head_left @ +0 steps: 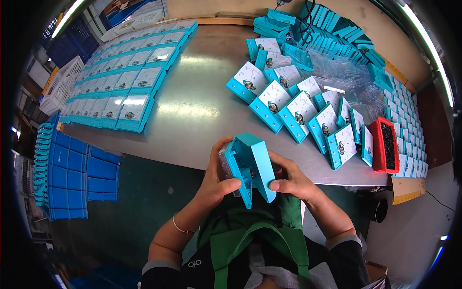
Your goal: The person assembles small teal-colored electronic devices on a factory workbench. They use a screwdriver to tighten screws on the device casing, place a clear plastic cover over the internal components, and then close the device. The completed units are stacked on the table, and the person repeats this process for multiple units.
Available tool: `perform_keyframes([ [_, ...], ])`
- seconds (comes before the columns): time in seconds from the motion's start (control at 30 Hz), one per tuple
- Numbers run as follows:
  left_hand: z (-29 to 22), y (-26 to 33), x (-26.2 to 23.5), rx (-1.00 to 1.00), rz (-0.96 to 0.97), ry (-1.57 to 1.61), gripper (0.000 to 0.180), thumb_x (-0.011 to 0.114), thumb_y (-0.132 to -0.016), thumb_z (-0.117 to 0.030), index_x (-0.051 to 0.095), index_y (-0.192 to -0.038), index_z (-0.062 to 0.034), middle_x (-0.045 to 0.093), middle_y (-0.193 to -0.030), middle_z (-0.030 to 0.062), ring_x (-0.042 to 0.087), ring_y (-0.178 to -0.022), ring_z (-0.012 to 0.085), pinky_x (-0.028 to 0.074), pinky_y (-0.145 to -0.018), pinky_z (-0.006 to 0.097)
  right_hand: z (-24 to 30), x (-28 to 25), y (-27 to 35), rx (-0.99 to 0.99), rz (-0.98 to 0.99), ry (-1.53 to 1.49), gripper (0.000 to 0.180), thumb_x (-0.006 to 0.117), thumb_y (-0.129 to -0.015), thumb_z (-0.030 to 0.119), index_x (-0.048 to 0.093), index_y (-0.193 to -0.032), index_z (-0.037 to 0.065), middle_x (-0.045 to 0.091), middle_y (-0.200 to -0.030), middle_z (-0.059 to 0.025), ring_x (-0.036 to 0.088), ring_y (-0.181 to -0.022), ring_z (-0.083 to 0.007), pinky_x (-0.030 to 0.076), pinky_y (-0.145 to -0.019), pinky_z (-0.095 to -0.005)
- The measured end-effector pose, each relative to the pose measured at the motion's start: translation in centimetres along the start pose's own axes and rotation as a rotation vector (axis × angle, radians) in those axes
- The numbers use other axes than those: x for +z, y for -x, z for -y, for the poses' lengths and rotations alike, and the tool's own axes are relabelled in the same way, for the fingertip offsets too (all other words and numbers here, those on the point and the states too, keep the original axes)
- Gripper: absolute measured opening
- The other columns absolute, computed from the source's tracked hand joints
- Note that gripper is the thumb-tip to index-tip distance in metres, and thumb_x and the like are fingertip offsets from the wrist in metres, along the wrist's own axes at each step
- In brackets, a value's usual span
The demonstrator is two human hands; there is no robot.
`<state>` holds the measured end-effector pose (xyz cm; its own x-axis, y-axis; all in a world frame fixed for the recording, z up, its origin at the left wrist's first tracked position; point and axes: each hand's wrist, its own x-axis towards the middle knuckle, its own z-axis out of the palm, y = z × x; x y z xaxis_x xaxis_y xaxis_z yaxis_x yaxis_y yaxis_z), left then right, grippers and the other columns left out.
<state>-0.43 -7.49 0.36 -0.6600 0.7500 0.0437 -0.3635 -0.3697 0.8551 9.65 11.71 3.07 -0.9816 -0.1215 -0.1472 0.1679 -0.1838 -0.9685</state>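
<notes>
In front of my body, at the near edge of the metal table, both hands hold a teal panel meter in two parts. My left hand (215,174) grips the front part (237,176), a teal frame with a clear cover turned to the left; its thumb lies on the frame's edge. My right hand (294,179) is closed on the teal box-shaped housing (262,166), thumb at its lower corner. The two parts meet near the top, with a wedge-shaped gap between them lower down. To the right lie several loose meter fronts (298,115) with white dials.
Rows of covered meters (134,82) fill the table's left side. A red tray (385,144) of small black parts stands at right. Behind are clear covers (337,72) and stacked teal housings (332,36). Blue crates (67,173) stand left of the metal table (192,91).
</notes>
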Motion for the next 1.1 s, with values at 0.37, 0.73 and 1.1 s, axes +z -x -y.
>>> perform_keyframes([
  [0.37,-0.2,0.3,1.2,0.226,0.145,-0.441,0.101,0.082,-0.066,-0.021,0.018,-0.144,-0.0099,0.031,-0.137,0.0152,0.038,-0.127,0.0285,0.036,-0.103,0.044,-0.7,-0.6,0.9,-0.341,0.023,0.497,0.086,0.079,-0.072,0.021,0.034,-0.145,0.012,0.035,-0.144,-0.0198,0.04,-0.13,-0.0318,0.04,-0.099,-0.04],
  [0.73,-0.4,-0.4,1.0,0.813,0.022,-1.325,0.085,0.083,-0.063,-0.031,0.04,-0.135,-0.0145,0.029,-0.138,0.0307,0.034,-0.127,0.0475,0.032,-0.102,0.056,1.3,1.0,0.3,-0.29,-0.333,0.614,0.052,0.068,-0.08,0.024,0.054,-0.117,-0.01,0.066,-0.087,-0.0178,0.063,-0.065,-0.0214,0.051,-0.056,-0.0318],
  [1.1,-4.0,-2.9,-5.6,0.881,-0.049,-1.791,0.036,0.066,-0.079,-0.009,0.059,-0.114,-0.0095,0.055,-0.123,0.0107,0.053,-0.118,0.0333,0.034,-0.104,0.051,0.0,-0.9,-4.0,0.123,-0.056,-0.26,0.065,0.058,-0.092,0.037,0.038,-0.135,-0.006,0.068,-0.1,-0.0171,0.06,-0.059,-0.0106,0.032,-0.039,-0.0177],
])
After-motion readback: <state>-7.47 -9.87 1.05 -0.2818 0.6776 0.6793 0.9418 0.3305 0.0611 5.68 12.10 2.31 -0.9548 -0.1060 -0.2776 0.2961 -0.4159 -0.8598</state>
